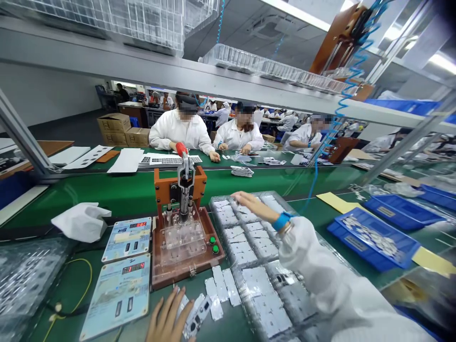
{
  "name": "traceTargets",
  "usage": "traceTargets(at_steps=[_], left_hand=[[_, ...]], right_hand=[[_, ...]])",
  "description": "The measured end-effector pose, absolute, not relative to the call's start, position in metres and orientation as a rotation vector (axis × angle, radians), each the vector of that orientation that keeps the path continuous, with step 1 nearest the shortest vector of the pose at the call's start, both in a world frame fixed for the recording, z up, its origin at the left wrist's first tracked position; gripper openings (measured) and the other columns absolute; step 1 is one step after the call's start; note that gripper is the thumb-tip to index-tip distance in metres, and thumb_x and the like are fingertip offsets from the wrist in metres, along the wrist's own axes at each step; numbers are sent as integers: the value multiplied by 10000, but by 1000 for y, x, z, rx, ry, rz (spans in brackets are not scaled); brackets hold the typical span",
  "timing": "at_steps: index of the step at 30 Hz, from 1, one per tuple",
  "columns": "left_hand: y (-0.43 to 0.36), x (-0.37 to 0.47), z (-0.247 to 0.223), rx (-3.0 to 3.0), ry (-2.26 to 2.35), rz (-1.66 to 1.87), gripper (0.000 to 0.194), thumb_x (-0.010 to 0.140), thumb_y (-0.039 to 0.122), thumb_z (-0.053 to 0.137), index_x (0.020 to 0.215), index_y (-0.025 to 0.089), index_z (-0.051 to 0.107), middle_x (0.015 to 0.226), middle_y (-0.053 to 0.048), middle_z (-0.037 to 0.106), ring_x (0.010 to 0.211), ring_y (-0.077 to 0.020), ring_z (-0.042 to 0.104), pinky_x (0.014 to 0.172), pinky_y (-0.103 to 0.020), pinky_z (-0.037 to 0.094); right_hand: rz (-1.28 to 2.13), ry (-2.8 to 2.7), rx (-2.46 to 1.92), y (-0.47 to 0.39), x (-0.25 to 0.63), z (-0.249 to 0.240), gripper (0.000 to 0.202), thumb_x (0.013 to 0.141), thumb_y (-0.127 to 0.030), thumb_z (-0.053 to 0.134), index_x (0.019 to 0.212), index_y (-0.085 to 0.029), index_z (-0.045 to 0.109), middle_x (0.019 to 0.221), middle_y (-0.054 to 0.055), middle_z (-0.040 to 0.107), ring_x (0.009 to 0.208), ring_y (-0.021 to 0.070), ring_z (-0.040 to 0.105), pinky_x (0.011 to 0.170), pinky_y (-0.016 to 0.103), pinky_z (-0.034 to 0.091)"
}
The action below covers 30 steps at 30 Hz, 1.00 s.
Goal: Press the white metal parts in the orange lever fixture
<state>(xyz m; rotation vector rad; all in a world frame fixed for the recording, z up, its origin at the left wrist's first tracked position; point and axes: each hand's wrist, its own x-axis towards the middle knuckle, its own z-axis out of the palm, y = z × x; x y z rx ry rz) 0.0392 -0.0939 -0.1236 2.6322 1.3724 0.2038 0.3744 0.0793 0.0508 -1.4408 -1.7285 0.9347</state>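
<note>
My left hand [169, 316] is at the bottom edge with its fingers spread over the green bench. Beside and partly under its fingertips lie small white flat plates with dark cut-outs [197, 316]; whether it presses on them I cannot tell. My right hand [254, 206], a blue band at the wrist, reaches over the far part of a clear compartment tray [245, 285]. Its fingers are stretched out, with no part visible in them. Stacks of pale flat plates [265, 306] fill the compartments. Several loose white plates [221, 285] lie between the tray and a toggle-clamp test fixture [185, 232].
Two blue-white boxes with red digits [123, 287] stand left of the fixture, near a crumpled white bag [83, 221]. Blue bins [374, 240] sit at the right. A metal shelf beam [213, 78] crosses overhead. Co-workers [183, 128] sit beyond the green belt [107, 190].
</note>
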Motion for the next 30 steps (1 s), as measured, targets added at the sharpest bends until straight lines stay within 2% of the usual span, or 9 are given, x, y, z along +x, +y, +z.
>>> traceTargets(at_steps=[3,6,11,15,20,25,27,30], left_hand=[[-89,32,-125,2625,1290,160,568,876,383,533,1403,420,325,1440,-3,403,1260,-318,466,974,-481,436],[-90,31,-121,2592,1300,179,552,892,369,512,1405,416,314,1455,6,382,1281,-311,442,995,-482,420],[-94,36,-105,2506,1324,169,538,895,343,506,1399,421,332,1463,6,365,1301,-316,413,1015,-511,396],[-95,38,-96,2453,1342,148,527,893,335,505,1389,425,353,1467,8,359,1313,-316,395,1031,-520,374],[-94,37,-100,2436,1355,131,514,896,344,500,1384,427,362,1470,17,359,1324,-308,381,1045,-504,356],[-95,36,-104,2480,1342,210,520,891,315,505,1387,403,376,1466,16,369,1319,-290,392,1044,-452,367],[-95,36,-104,2493,1331,218,528,888,300,503,1390,401,373,1465,12,371,1314,-291,399,1035,-457,376],[-94,35,-105,2506,1324,214,538,880,296,513,1387,410,372,1459,8,378,1301,-301,417,1021,-475,390]], right_hand=[[990,-1524,-1517,115,402,37,526,858,-595,396,1087,-160,584,938,79,616,762,155,558,722,299,474],[1055,-1380,-1538,134,409,18,489,892,-537,360,1117,-146,549,885,80,623,644,120,541,670,269,481],[1160,-1294,-1527,140,408,2,390,911,-448,389,1151,-169,516,944,74,626,641,106,544,699,269,509],[1182,-1309,-1529,141,412,1,413,885,-468,446,1193,-198,495,903,41,627,641,106,543,711,269,524],[1105,-1405,-1587,143,411,-4,444,838,-506,508,1148,-190,542,874,35,609,631,113,523,654,268,531],[886,-1545,-1714,142,410,-6,453,878,-526,422,1135,-175,547,915,47,605,707,127,543,673,266,516],[730,-1599,-1795,141,412,-4,453,892,-522,401,1130,-164,546,962,71,605,824,165,563,752,298,500],[452,-1662,-1941,141,416,-3,435,846,-499,524,1090,-141,565,1096,143,570,1066,265,511,919,378,412]])
